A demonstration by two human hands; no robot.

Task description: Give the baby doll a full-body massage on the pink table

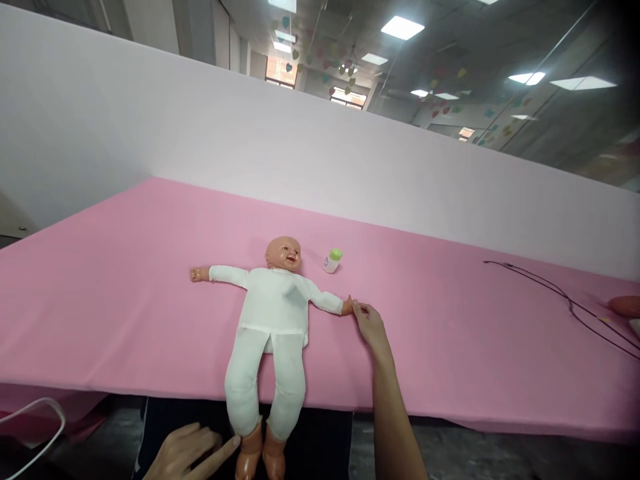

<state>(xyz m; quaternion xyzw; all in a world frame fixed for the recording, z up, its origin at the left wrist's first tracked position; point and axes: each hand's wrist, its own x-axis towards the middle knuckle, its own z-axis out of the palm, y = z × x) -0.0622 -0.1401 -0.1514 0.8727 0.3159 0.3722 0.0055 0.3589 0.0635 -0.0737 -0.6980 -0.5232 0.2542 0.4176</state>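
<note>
A baby doll (277, 300) in a white top and trousers lies on its back on the pink cloth, arms spread, its lower legs hanging over the front edge. My right hand (369, 321) pinches the doll's hand (347, 306) on the right side. Near the doll's feet, my left hand (193, 453) has its index finger stretched out, the tip at the doll's ankle, and its other fingers are bent with nothing seen in them. A small white bottle with a green cap (333, 261) stands, slightly tilted in view, right of the doll's head.
The pink-covered table (125, 267) meets a white partition (300, 153) behind. A thin black cable (545, 281) runs along the right, near a brownish object (625, 306) at the edge. A white cable (57, 408) loops at the lower left.
</note>
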